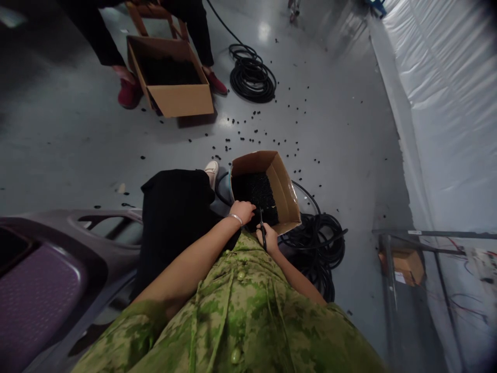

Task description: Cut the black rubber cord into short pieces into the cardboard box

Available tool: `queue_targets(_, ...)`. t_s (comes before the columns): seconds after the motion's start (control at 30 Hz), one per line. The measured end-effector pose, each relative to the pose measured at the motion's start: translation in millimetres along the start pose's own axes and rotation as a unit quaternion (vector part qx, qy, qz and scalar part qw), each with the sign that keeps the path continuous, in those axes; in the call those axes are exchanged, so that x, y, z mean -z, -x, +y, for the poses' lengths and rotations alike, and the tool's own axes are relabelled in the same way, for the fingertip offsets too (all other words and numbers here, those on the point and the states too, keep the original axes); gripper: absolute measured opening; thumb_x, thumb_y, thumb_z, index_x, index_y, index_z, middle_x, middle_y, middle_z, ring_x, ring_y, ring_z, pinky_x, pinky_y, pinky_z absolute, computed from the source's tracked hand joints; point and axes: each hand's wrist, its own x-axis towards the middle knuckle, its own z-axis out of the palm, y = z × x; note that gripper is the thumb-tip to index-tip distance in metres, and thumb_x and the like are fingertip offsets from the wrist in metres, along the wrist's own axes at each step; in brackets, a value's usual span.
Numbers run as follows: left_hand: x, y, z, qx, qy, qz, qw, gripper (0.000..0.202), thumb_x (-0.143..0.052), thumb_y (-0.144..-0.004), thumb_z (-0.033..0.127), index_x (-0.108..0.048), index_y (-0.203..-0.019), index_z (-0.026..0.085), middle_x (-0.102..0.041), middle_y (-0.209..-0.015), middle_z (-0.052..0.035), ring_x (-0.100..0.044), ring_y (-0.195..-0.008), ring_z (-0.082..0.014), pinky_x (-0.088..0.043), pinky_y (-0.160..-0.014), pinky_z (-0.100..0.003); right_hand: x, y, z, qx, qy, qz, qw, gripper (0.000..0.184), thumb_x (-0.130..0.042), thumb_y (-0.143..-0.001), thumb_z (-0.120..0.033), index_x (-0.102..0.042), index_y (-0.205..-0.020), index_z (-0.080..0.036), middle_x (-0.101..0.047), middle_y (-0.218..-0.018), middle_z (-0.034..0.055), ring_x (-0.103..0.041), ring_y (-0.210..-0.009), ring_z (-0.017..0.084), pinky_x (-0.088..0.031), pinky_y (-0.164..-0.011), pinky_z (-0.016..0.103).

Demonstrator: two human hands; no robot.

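Note:
My right hand (268, 239) is closed around the handles of a pair of scissors (263, 230), whose blades point forward over an open cardboard box (289, 199). Just left of the blades, my left hand (243, 211) has its fingers pinched together above the box's near left side. Whatever is between those fingers is too dark to make out. Many small black pieces (256, 187) fill the bottom of the box. Beside it on the right lies a coil of black hose (330, 238), and a length of hose also shows at the box's left.
Across the floor a seated person's legs (200, 31) straddle another cardboard box (180, 101) with dark contents. A second hose coil (252, 77) lies nearby. Small black bits (252, 140) are scattered between the boxes. A purple-grey plastic chair (39, 290) stands at left, a metal-framed rack (390, 280) at right.

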Motion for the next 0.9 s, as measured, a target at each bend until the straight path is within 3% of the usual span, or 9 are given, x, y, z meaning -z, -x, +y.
queue_targets(0.17, -1.3, -0.7, -0.8, 0.009, 0.005, 0.005, 1.0, 0.03, -0.054, -0.093, 0.034, -0.072, -0.115, 0.026, -0.07, -0.115, -0.0111, -0.064, -0.107, -0.027, -0.044, -0.089, -0.037, -3.9, -1.4, 2.5, 0.0, -0.007, 0.017, 1.0, 0.026, -0.051, -0.078, -0.031, -0.071, -0.09, -0.021, -0.073, -0.078, 0.0021, -0.067, -0.07, 0.018, -0.051, -0.072, 0.025)
queue_targets(0.53, 4.3, 2.3, -1.6, 0.041, -0.007, 0.014, 0.999, 0.028, -0.055, -0.091, 0.028, -0.073, -0.112, 0.028, -0.071, -0.117, -0.0109, -0.06, -0.112, -0.0295, -0.038, -0.092, -0.043, -5.1, -5.3, 4.4, -0.011, 0.0, 0.028, 1.0, 0.026, -0.049, -0.074, -0.027, -0.072, -0.086, -0.021, -0.071, -0.071, 0.0018, -0.066, -0.066, 0.018, -0.05, -0.069, 0.024)
queue_targets(0.73, 4.4, 1.5, -1.7, 0.057, 0.007, 0.021, 0.998, 0.027, -0.055, -0.091, 0.029, -0.074, -0.11, 0.028, -0.071, -0.115, -0.0112, -0.061, -0.11, -0.0295, -0.039, -0.091, -0.043, -3.8, -4.0, 3.8, -0.005, -0.001, 0.015, 1.0, 0.025, -0.05, -0.076, -0.031, -0.071, -0.085, -0.021, -0.07, -0.071, 0.0018, -0.065, -0.066, 0.017, -0.049, -0.068, 0.025)
queue_targets(0.9, 5.6, 1.5, -2.5, 0.073, 0.04, 0.049, 0.995, 0.029, -0.053, -0.093, 0.031, -0.073, -0.113, 0.027, -0.071, -0.115, -0.0112, -0.061, -0.111, -0.0297, -0.039, -0.09, -0.042, 6.0, 0.8, 0.8, -0.003, -0.064, -0.013, 0.998, 0.029, -0.052, -0.075, -0.033, -0.07, -0.094, -0.019, -0.072, -0.081, 0.0028, -0.066, -0.072, 0.018, -0.05, -0.071, 0.025)
